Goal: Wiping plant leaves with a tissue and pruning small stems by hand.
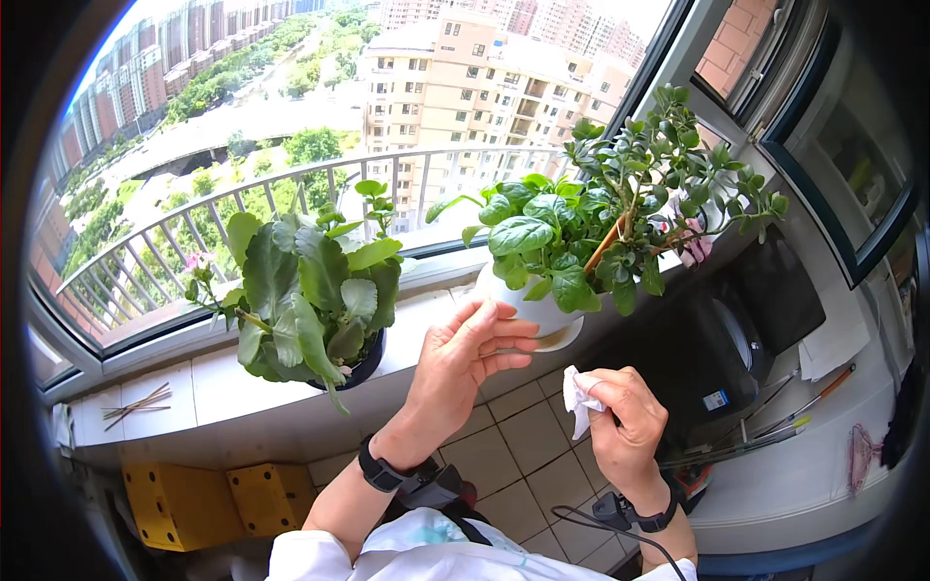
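Note:
A crumpled white tissue (579, 399) is pinched between the thumb and fingers of my right hand (625, 428), held over the floor in front of the sill. My left hand (465, 356) holds nothing, its fingers apart beside the white pot (512, 294); whether they touch the pot cannot be told. Broad green leaves (530, 240) fill that pot, which stands on a white saucer (567, 338) at the sill's edge. Left of my left hand sits a large-leaved succulent (312, 290) in a dark pot (367, 363).
Several thin sticks (138, 404) lie on the tiled windowsill (240, 392). A small-leaved branching plant (654, 189) spreads at the right. Two yellow boxes (182, 505) stand below the sill. A black appliance or case (690, 356) is at the right. A cable (617, 530) hangs by my right wrist.

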`<state>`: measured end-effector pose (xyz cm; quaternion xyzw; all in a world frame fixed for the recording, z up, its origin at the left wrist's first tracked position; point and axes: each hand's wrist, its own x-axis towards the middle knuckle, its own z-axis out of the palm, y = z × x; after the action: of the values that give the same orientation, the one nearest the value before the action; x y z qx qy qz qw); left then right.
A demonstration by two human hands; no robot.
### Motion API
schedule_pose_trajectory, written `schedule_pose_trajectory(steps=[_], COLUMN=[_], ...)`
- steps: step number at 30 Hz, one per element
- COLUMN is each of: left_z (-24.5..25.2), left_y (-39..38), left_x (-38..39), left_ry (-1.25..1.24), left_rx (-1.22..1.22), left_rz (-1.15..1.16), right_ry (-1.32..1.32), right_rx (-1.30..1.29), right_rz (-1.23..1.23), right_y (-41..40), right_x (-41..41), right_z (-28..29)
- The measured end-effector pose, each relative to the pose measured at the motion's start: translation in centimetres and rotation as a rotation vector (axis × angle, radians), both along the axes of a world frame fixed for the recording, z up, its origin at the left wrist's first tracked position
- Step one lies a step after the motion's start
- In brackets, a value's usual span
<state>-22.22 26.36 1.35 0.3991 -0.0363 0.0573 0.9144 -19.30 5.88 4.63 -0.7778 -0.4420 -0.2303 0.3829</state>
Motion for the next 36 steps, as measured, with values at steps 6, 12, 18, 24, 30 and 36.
schedule_pose_trajectory(steps=[6, 12, 18, 24, 30, 36], left_z=[2.0, 1.9, 1.0, 1.4, 1.6, 0.5], left_y=[0.8, 1.4, 1.8, 2.4, 2.5, 2.6], left_x=[3.9, 5.7, 6.8, 6.1, 6.0, 6.5], left_ry=[0.021, 0.0, -0.046, -0.114, -0.053, -0.107], left_rx=[-0.343, -0.502, -0.484, -0.504, -0.574, -0.653], left_rz=[0.122, 0.106, 0.098, 0.095, 0.03, -0.033], right_ry=[-0.336, -0.522, -0.519, -0.475, -0.406, -0.442], right_rx=[0.034, -0.023, -0.099, -0.17, -0.275, -0.312], right_rz=[-0.008, -0.082, -0.17, -0.264, -0.249, -0.176], right_y=[3.7, 8.4, 11.1, 11.7, 11.4, 11.9], right_x=[1.8, 4.0, 5.9, 7.0, 7.4, 7.1], right_z=[5.3, 7.7, 7.2, 7.0, 5.9, 4.8])
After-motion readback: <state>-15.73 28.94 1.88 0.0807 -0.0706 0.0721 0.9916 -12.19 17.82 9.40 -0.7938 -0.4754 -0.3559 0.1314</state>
